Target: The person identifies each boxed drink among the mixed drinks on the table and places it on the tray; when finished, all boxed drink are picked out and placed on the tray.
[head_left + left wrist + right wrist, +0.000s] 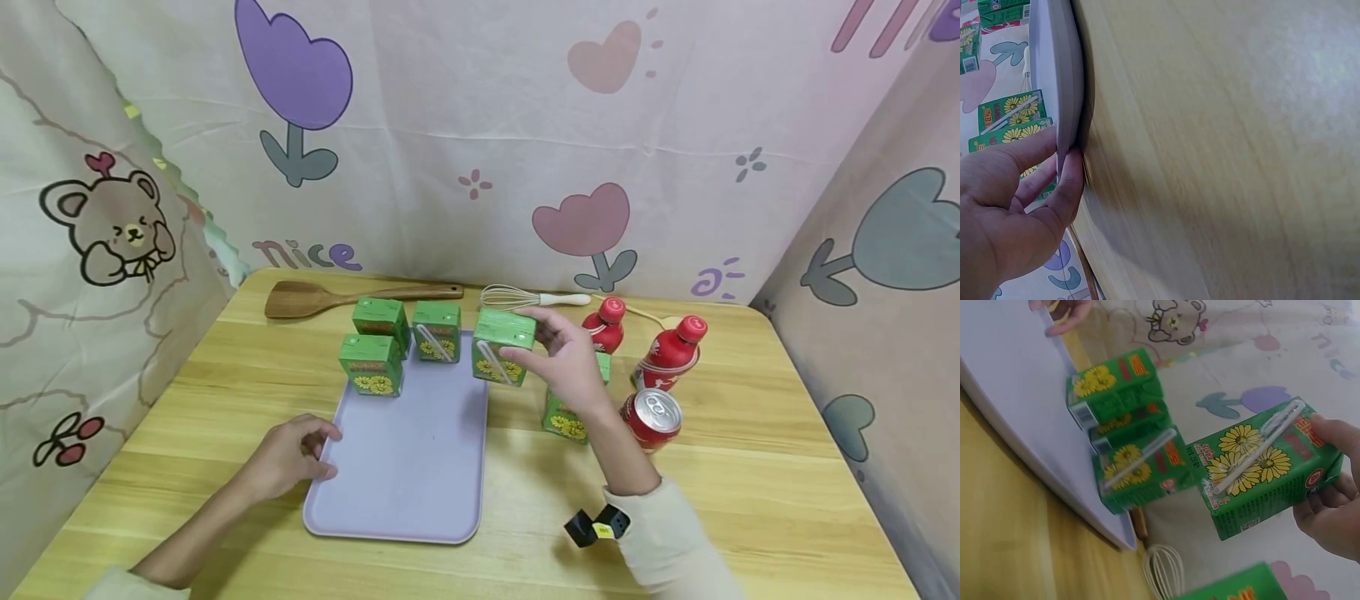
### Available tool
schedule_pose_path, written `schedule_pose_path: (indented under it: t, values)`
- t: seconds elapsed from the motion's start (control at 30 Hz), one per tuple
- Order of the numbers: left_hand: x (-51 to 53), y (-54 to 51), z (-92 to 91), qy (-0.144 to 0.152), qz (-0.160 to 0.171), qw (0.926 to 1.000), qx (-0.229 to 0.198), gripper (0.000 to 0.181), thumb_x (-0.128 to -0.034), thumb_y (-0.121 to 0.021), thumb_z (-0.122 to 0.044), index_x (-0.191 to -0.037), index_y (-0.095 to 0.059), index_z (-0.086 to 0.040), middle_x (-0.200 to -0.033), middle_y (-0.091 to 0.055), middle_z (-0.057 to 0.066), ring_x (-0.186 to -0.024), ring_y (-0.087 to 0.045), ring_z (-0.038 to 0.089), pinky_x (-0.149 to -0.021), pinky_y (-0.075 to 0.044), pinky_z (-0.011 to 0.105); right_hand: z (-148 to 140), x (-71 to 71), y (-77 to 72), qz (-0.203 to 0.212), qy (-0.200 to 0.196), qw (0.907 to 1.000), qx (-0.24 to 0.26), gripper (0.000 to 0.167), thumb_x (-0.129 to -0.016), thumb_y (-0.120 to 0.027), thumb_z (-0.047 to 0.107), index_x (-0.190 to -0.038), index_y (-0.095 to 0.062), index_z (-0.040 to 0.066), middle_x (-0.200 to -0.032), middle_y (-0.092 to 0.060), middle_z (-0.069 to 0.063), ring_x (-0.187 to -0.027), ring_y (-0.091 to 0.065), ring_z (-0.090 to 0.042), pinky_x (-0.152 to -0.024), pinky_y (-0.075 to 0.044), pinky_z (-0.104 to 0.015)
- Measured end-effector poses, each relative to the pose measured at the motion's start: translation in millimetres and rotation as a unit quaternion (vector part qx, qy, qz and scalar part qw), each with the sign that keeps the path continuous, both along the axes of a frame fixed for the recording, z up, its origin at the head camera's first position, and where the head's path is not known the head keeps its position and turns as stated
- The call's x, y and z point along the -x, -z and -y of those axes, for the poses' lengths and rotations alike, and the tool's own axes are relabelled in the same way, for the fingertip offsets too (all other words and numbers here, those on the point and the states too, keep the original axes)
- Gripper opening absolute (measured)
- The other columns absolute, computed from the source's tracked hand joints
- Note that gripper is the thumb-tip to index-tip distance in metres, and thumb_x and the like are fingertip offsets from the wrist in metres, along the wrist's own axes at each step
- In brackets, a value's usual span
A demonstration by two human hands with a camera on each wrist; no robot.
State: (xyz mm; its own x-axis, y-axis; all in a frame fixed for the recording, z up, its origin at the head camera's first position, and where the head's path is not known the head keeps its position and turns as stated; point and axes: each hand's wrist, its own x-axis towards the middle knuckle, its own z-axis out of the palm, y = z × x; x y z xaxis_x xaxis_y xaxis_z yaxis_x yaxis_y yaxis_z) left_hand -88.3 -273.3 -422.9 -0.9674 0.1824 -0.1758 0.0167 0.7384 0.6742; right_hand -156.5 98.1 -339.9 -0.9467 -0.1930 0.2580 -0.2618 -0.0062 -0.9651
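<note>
My right hand (pixel 570 367) grips a green drink carton (pixel 504 350) with yellow flowers and a straw on its front, lifted near the right rim of the lilac tray (pixel 412 467). In the right wrist view this carton (pixel 1260 462) hangs between thumb and fingers. My left hand (pixel 1022 206) pinches the tray's left rim between thumb and fingers. At the tray's far end stand three like cartons: a straw-fronted one (pixel 437 333), a rear one (pixel 380 321) and a nearer one (pixel 372 367). Another carton (pixel 564 417) on the table is partly hidden behind my right forearm.
On the right stand two red bottles (pixel 670 354) (pixel 604 323) and a red can (pixel 654 419). Along the back lie a wooden spatula (pixel 300 300), a whisk (pixel 525 297) and a yellow-handled utensil (pixel 637 312), partly hidden. A patterned cloth (pixel 450 150) hangs behind the table.
</note>
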Motion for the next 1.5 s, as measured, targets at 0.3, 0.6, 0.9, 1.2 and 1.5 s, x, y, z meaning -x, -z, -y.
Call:
schedule_pose_path:
  t: [0.3,0.6,0.9,1.2,1.5]
  values:
    - [-0.5,-0.1,0.3,-0.001,-0.001,1.0,0.001,0.037,-0.0666,-0.08,-0.001,-0.101,-0.065,-0.004,-0.082,-0.055,0.004,-0.072,-0.05,0.011,-0.056,-0.046,0.02,32,8.6,13.5,0.002,-0.021,0.9997,-0.012,0.049,-0.075,-0.076,-0.001,-0.121,-0.058,-0.003,-0.113,-0.061,-0.018,-0.096,-0.058,-0.015,-0.088,-0.049,-0.025]
    - [-1.1,0.3,0.3,-0.004,0.002,1.0,0.003,0.038,-0.0672,-0.08,-0.001,-0.102,-0.065,-0.004,-0.083,-0.055,0.004,-0.074,-0.05,0.012,-0.057,-0.046,0.02,58,16.5,33.1,0.038,-0.044,0.9983,0.001,0.048,-0.075,-0.075,-0.003,-0.12,-0.058,-0.002,-0.117,-0.059,-0.018,-0.098,-0.057,-0.014,-0.094,-0.048,-0.041]
    - [-0.4,0.6,-0.1,-0.003,0.0,1.0,0.002,0.037,-0.067,-0.08,-0.001,-0.101,-0.065,-0.003,-0.084,-0.055,0.004,-0.074,-0.051,0.013,-0.057,-0.046,0.02,76,23.1,51.3,0.059,-0.058,0.9962,-0.026,0.05,-0.075,-0.077,0.003,-0.122,-0.059,0.002,-0.117,-0.061,-0.015,-0.105,-0.058,-0.018,-0.1,-0.046,-0.038]
    - [-0.1,1.5,0.2,-0.004,0.005,1.0,0.0,0.038,-0.0668,-0.08,-0.002,-0.102,-0.065,-0.004,-0.084,-0.055,0.005,-0.074,-0.051,0.013,-0.057,-0.046,0.02,85,14.4,36.2,0.092,-0.077,0.9918,-0.046,0.052,-0.079,-0.073,-0.002,-0.126,-0.053,-0.007,-0.131,-0.049,-0.022,-0.127,-0.049,-0.032,-0.109,-0.038,-0.036]
    - [-0.1,-0.4,-0.8,-0.007,0.007,0.9999,0.008,0.039,-0.0667,-0.08,-0.002,-0.102,-0.065,-0.004,-0.084,-0.056,0.004,-0.074,-0.051,0.013,-0.057,-0.046,0.021,91,24.3,54.3,0.09,-0.077,0.9925,-0.031,0.052,-0.077,-0.073,-0.003,-0.126,-0.053,-0.007,-0.131,-0.053,-0.022,-0.125,-0.051,-0.032,-0.107,-0.04,-0.036]
